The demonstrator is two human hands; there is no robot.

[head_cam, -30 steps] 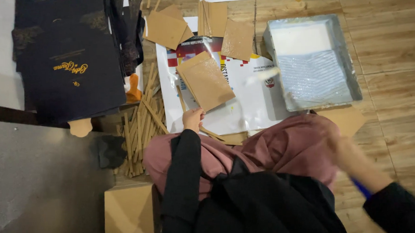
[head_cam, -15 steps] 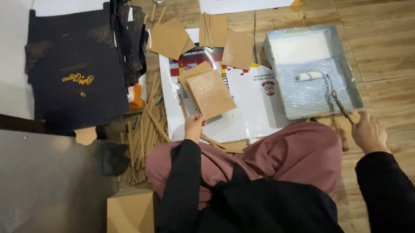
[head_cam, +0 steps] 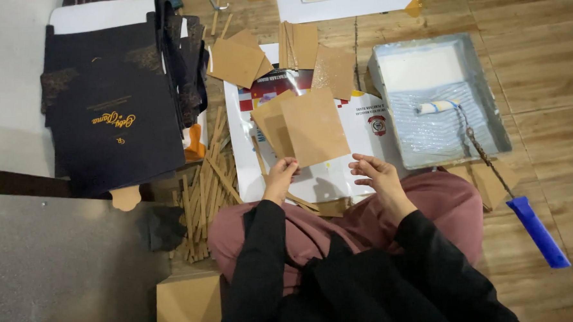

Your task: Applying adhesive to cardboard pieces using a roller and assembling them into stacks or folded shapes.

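A seated person's left hand (head_cam: 281, 177) pinches the lower edge of a fan of brown cardboard sheets (head_cam: 304, 129), held over a white printed poster (head_cam: 369, 128) on the floor. The right hand (head_cam: 376, 174) rests open just right of the sheets. Beyond the poster's right edge, a paint roller (head_cam: 493, 171) lies in a grey tray (head_cam: 490, 94). Left of the poster lie dark folded boxes (head_cam: 114, 117).

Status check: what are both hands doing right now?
Left hand grips brown cards. Right hand open beside them. Roller rests in tray.
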